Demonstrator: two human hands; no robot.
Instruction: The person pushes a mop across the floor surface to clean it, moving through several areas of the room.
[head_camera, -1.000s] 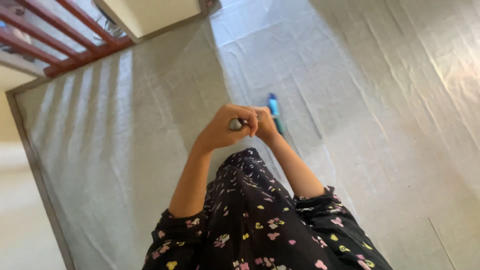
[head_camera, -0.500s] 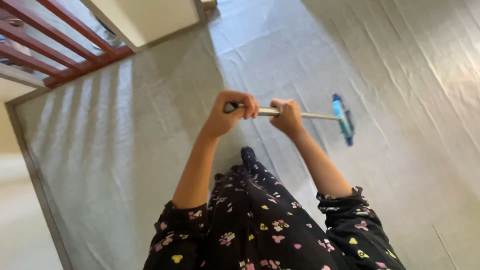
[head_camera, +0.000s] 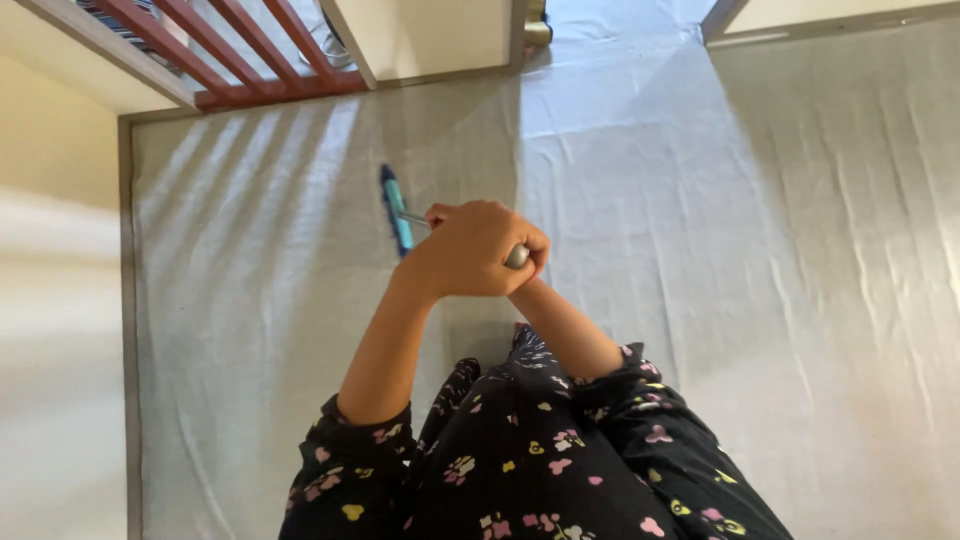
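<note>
A long metal mop handle (head_camera: 517, 257) runs from my hands down to a blue mop head (head_camera: 394, 208) that lies on the grey wrinkled floor sheet (head_camera: 700, 250), up and left of my hands. My left hand (head_camera: 470, 252) is closed around the top of the handle. My right hand (head_camera: 526, 286) is tucked behind and under the left one, mostly hidden, with only its wrist and forearm showing; it seems closed on the same handle. Below are my dark sleeves and clothing with small flower prints (head_camera: 540, 460).
Red wooden railing bars (head_camera: 250, 40) and a cream post (head_camera: 430, 35) stand at the top left. A grey edge strip (head_camera: 126, 300) borders the sheet on the left, with a pale wall beyond. A doorway gap (head_camera: 620, 15) opens at the top.
The mop head has swung from the right of my hands to the upper left. My hands have come together, the left now covering the right. The view has shifted toward the railing.
</note>
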